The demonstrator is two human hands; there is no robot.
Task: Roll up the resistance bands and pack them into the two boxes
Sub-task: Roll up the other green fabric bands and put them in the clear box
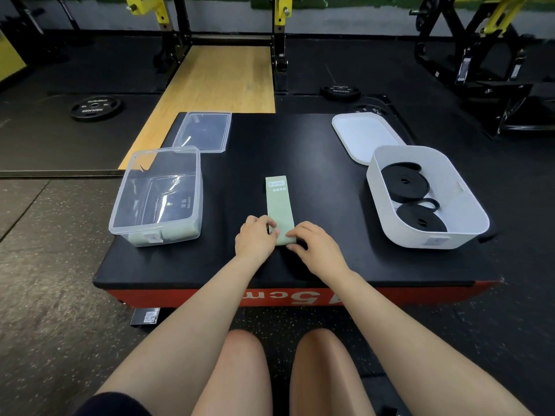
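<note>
One pale green band [280, 210] lying flat on the black platform [270, 139], its near end pinched between left hand [255, 240] and right hand [315, 246], two black rolled bands [405, 181] in the white box [468, 205], one clear box [156, 196] at left holding green fabric, two lids [204, 132] behind.

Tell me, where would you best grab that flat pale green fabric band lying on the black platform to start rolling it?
Probably at its near short end, coming from the person's side. The flat pale green fabric band lies lengthwise, pointing away, with its labelled end far off. The left hand and right hand already pinch the near corners, one on each side, so the roll can run evenly away along its length.
</note>
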